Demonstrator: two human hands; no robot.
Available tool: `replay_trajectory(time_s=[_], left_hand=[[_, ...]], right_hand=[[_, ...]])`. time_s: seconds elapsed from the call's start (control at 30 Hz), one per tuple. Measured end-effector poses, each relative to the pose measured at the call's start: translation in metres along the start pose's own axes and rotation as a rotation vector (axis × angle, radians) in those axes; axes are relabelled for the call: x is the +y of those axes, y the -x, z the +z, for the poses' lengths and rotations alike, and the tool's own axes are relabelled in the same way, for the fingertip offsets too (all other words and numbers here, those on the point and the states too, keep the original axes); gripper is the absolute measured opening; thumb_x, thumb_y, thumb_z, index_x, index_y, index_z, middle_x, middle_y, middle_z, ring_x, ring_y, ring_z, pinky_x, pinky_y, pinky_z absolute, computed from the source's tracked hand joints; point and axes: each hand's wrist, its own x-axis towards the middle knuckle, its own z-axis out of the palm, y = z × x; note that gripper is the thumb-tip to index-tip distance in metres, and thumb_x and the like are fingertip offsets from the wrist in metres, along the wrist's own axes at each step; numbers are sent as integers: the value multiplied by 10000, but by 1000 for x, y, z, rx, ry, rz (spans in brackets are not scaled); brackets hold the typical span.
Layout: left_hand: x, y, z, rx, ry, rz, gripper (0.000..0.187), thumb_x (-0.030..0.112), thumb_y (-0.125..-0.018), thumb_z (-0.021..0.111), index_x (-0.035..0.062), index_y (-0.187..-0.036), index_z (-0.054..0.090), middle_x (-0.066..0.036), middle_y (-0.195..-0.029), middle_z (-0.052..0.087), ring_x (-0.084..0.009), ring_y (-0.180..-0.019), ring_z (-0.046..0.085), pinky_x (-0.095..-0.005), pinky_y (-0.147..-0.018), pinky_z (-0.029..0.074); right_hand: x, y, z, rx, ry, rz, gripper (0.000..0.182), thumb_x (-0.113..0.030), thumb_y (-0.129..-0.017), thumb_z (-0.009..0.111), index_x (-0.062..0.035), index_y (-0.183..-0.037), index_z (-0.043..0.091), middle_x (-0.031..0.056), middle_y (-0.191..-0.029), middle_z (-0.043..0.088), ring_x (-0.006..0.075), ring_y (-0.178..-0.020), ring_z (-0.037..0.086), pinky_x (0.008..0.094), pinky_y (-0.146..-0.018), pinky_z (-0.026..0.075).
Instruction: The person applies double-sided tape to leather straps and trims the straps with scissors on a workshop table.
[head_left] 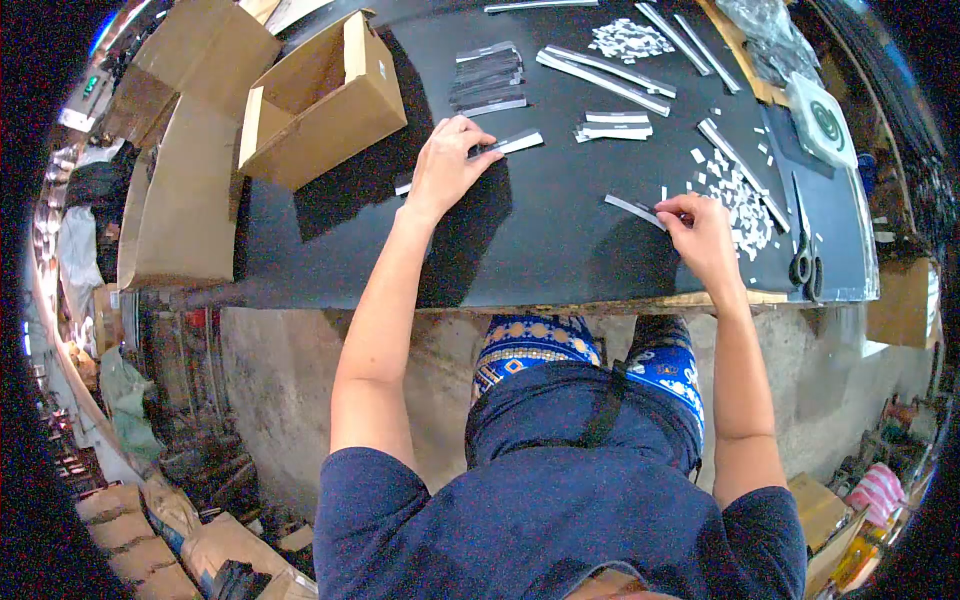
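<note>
Cardboard box lies tipped near left hand, inside unseen.

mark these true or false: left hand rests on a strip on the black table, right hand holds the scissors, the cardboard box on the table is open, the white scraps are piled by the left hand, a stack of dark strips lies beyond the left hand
1. The left hand rests on a strip on the black table. True.
2. The right hand holds the scissors. False: it pinches a thin strip; the scissors lie on the table to its right.
3. The cardboard box on the table is open. True.
4. The white scraps are piled by the left hand. False: they lie beside the right hand, with another pile at the far edge.
5. A stack of dark strips lies beyond the left hand. True.
</note>
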Motion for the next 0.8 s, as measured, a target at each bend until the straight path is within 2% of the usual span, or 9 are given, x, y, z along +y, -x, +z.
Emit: replay_trajectory(time_s=[0.13,0.23,0.4,0.6,0.8], left_hand=[[-3,-2,-3,-62,8,-5,205,201,-761,743,41,-877,691,-92,-909,630,-277,-924,591,-364,-826,466],[-6,-4,-3,-69,16,37,190,184,-761,743,39,-869,687,-92,-901,631,-275,-907,599,-362,-816,472],[-13,-7,-7,-120,123,-7,178,167,-758,743,33,-852,673,-107,-899,633,-271,-905,613,-358,-810,478],[-13,-11,-9,-126,71,47,194,183,-751,752,30,-833,666,-114,-893,642,-273,-890,623,-351,-799,488],[-18,-14,-12,-147,160,-11,210,200,-754,756,33,-857,682,-102,-882,663,-246,-852,650,-335,-777,503]], right_hand=[[-5,2,-3,-29,-11,65,135,-69,-781,657,0,-883,713,180,-792,680,281,-725,662,350,-687,512],[-2,4,-3,-31,-10,52,137,-71,-778,660,-2,-883,714,178,-790,680,280,-725,663,351,-685,512],[1,4,-4,-21,0,46,136,-75,-772,665,-11,-880,717,172,-788,680,285,-724,662,358,-686,513],[2,4,-3,-22,1,46,136,-77,-771,666,-16,-881,719,170,-789,680,287,-727,661,359,-691,514],[0,5,-4,-20,-3,57,138,-78,-775,665,-16,-886,719,170,-796,682,285,-733,663,356,-693,513]])
